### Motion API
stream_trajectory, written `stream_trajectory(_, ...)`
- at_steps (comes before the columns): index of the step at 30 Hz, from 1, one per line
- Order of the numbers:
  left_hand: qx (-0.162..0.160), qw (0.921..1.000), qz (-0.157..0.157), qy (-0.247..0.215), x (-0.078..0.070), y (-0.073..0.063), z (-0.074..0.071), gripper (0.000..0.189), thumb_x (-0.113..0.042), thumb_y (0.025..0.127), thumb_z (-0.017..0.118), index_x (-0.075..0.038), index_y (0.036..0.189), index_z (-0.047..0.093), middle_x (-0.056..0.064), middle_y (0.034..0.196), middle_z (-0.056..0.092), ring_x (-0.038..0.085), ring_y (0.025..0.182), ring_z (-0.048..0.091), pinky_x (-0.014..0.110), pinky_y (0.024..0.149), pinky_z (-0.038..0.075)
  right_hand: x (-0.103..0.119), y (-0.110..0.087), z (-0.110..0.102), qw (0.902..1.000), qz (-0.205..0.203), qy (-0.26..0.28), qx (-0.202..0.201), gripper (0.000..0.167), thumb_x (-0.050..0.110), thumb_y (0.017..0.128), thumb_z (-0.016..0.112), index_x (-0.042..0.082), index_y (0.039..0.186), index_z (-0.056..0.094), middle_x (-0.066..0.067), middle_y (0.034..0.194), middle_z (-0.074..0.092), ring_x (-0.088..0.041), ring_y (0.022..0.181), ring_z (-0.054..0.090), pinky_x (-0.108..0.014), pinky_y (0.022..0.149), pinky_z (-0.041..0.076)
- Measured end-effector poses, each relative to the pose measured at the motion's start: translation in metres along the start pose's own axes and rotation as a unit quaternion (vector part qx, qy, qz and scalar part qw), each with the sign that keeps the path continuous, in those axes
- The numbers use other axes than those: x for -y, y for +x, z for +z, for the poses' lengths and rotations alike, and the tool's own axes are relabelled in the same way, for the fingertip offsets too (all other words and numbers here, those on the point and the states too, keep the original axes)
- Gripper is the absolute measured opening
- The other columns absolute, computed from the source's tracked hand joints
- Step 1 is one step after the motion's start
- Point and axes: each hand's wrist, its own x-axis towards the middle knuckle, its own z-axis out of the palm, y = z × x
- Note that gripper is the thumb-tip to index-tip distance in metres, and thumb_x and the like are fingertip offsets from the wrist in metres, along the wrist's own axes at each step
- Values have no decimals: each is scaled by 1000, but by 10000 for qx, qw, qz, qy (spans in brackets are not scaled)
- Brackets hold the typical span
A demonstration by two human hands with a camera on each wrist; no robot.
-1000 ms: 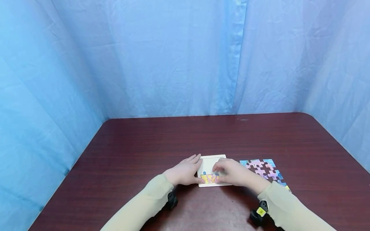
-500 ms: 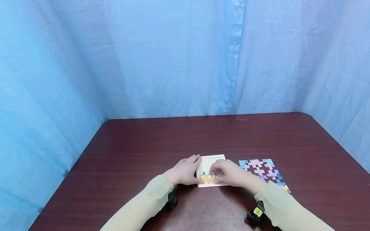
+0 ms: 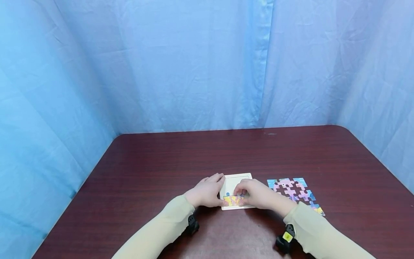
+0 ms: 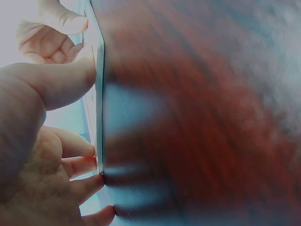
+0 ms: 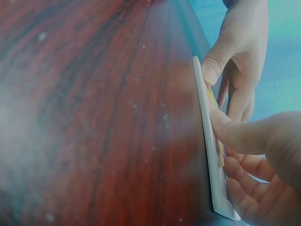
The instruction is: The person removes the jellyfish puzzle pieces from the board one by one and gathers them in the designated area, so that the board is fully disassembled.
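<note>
A white puzzle tray [image 3: 233,184] lies flat on the table, with a short row of yellow and pink jigsaw pieces [image 3: 231,200] along its near side. My left hand [image 3: 207,192] rests on the tray's left edge, fingers extended, thumb on the near left corner. Over the near right part, my right hand [image 3: 257,194] pinches a jigsaw piece at the right end of the row, thumb on the near side and curled fingers on the far side. That piece is mostly hidden by the hand. In the right wrist view, the right thumb [image 5: 240,134] presses down beside the tray rim [image 5: 207,136].
To the right of the tray, several pink, blue and yellow jigsaw pieces [image 3: 286,183] lie on the dark red-brown table [image 3: 181,154], partly behind the right forearm. Blue curtains [image 3: 194,72] hang round the table's back and sides. Each wrist carries a black camera [image 3: 193,225].
My right hand has shifted slightly left along the near row of jigsaw pieces, still gripping at its right end. The left hand stays on the tray edge.
</note>
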Motion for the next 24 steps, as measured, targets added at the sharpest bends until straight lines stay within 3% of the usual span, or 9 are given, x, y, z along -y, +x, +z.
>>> stream_trajectory(5, -9, 10000, -6, -19, -1, 0, -1, 82, -41, 82, 70, 0, 145, 36, 13, 151, 35, 23, 140, 31, 40, 110, 32, 7, 1, -4, 9992, 346, -38, 192, 21, 9, 68, 82, 13, 84, 70, 6, 79, 60, -6, 72, 53, -24, 67, 46)
stream_trajectory(14, -19, 10000, -14, -55, 1, 0, -2, 80, -43, 83, 68, -2, 144, 37, 12, 150, 36, 24, 140, 33, 40, 110, 33, 5, 2, -3, 9989, 399, -20, 245, 21, 9, 68, 82, 12, 87, 72, 6, 80, 61, -5, 73, 54, -23, 67, 47)
stream_trajectory(20, 15, 9997, -236, 116, -3, 2, -2, 71, -47, 91, 56, -4, 145, 37, 9, 150, 36, 21, 140, 32, 41, 110, 32, 4, 2, -3, 9990, 368, 46, 250, 21, 8, 68, 82, 14, 85, 71, 7, 80, 60, -5, 74, 54, -23, 68, 47)
stream_trajectory(24, 77, 9988, -401, 256, -7, 2, -2, 69, -46, 93, 55, -4, 145, 37, 8, 151, 35, 19, 140, 31, 41, 109, 33, 5, 2, -4, 9989, 397, 97, 249, 20, 8, 68, 82, 14, 84, 71, 7, 80, 60, -5, 74, 53, -23, 68, 47)
